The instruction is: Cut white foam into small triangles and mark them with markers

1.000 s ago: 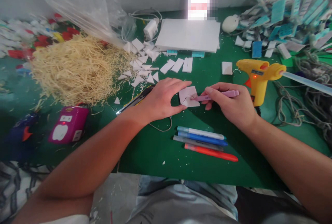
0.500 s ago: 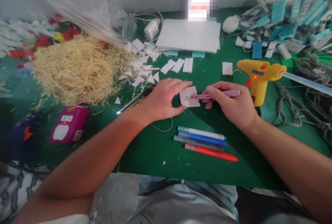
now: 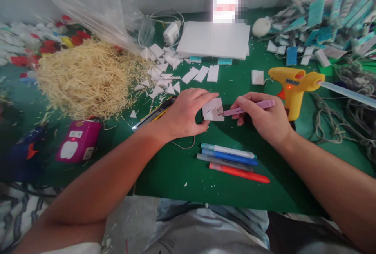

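Observation:
A small white foam-like square (image 3: 214, 107) with dark lines drawn on it is gripped at its left side by my left hand (image 3: 190, 113), thumb below and fingers above. My right hand (image 3: 258, 115) holds a pink marker pen (image 3: 252, 107), its tip on the right part of the square. Just left of my left hand lies a utility knife (image 3: 154, 113), partly covered by the hand. Below the square rest several pens, among them a red pen (image 3: 239, 173) and a blue pen (image 3: 229, 156).
A yellow hot glue gun (image 3: 293, 85) stands at the right, its light lit. White scraps (image 3: 164, 73), a straw heap (image 3: 91, 77) and a purple power block (image 3: 79, 142) lie left. White sheets (image 3: 214, 40) lie at the back; teal-and-white offcuts (image 3: 326, 22) are piled back right.
The pen tip has moved slightly down and right across the square, and more dark line shows on its face. My left hand has shifted only a little.

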{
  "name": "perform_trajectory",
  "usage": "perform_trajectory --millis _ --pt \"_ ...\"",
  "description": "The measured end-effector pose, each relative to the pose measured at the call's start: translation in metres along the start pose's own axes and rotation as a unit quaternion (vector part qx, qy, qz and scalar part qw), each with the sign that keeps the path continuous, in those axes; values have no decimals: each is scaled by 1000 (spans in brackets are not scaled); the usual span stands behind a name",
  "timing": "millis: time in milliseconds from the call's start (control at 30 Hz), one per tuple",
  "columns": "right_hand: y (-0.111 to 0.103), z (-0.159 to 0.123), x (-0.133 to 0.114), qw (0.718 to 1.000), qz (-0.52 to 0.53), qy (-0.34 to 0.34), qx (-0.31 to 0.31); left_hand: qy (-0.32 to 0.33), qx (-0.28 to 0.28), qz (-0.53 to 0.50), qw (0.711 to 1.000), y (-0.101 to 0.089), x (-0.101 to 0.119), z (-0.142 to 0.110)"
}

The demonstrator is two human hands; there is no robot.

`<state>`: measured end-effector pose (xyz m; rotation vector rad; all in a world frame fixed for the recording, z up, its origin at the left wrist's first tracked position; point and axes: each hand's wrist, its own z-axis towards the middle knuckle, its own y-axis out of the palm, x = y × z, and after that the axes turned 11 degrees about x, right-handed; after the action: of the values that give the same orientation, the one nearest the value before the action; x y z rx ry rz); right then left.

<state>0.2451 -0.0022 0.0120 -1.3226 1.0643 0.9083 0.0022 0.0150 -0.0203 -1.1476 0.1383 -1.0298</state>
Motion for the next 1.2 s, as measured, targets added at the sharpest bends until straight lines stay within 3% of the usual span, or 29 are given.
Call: perform_trajectory --millis 500,633,767,933,1067,1200 --pt "3 -3 -2 1000 0 -6 6 -17 -7 9 1000 0 5 -1" --pt "3 -3 0 1000 -4 0 -22 -9 -3 6 1000 1 4 0" --pt "3 -3 1 1000 14 -10 12 -13 -7 9 1000 1 4 0" --pt "2 -2 -1 1000 -1 2 -17 -13 -6 11 1000 0 4 0" --pt "2 -1 0 1000 10 -7 14 -12 -9 11 1000 0 3 0" --pt "2 -2 1 1000 -6 2 -13 -10 -7 8 1000 1 3 0"
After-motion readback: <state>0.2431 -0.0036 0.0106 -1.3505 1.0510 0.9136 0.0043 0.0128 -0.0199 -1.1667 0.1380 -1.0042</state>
